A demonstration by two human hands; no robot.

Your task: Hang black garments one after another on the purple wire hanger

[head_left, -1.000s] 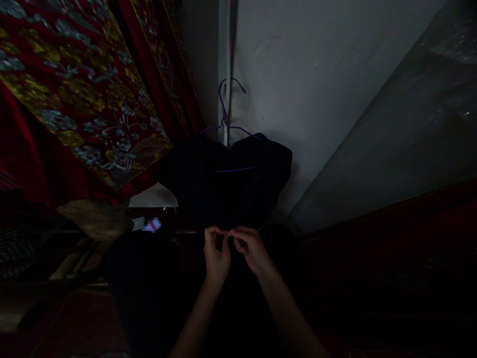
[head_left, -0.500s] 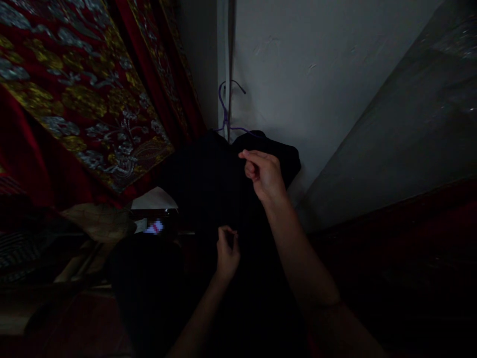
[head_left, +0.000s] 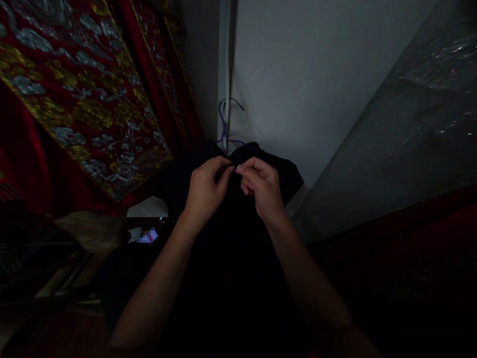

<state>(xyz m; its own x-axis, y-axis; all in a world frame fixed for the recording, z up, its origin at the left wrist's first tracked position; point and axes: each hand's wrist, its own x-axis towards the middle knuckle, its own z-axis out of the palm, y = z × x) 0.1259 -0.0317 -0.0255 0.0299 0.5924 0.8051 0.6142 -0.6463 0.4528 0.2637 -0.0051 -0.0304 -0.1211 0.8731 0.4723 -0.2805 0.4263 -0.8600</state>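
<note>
A black garment (head_left: pixel 223 223) with short sleeves hangs on a thin purple wire hanger (head_left: pixel 223 122). At the front of its neckline, my left hand (head_left: pixel 206 181) has thumb and forefinger pinched on the dark cloth. Almost touching it on the right, my right hand (head_left: pixel 263 181) is closed in a pinch at the same front edge, its other fingers curled in. The cloth is so dark that its folds and any fasteners between the fingertips cannot be made out.
A pale vertical strip or pipe (head_left: pixel 223 49) on the grey wall (head_left: pixel 298 74) holds the hanger's hook. Red cloth with gold and silver embroidery (head_left: pixel 93 99) hangs at the left. Shiny clear plastic sheeting (head_left: pixel 421 114) covers the right. Low down left is a dim shelf with a cloth bundle (head_left: pixel 93 231).
My left hand has risen from the garment's lower front to the neckline, beside my right hand. The right hand stays pinched, slightly lower in view. The view has tilted up slightly.
</note>
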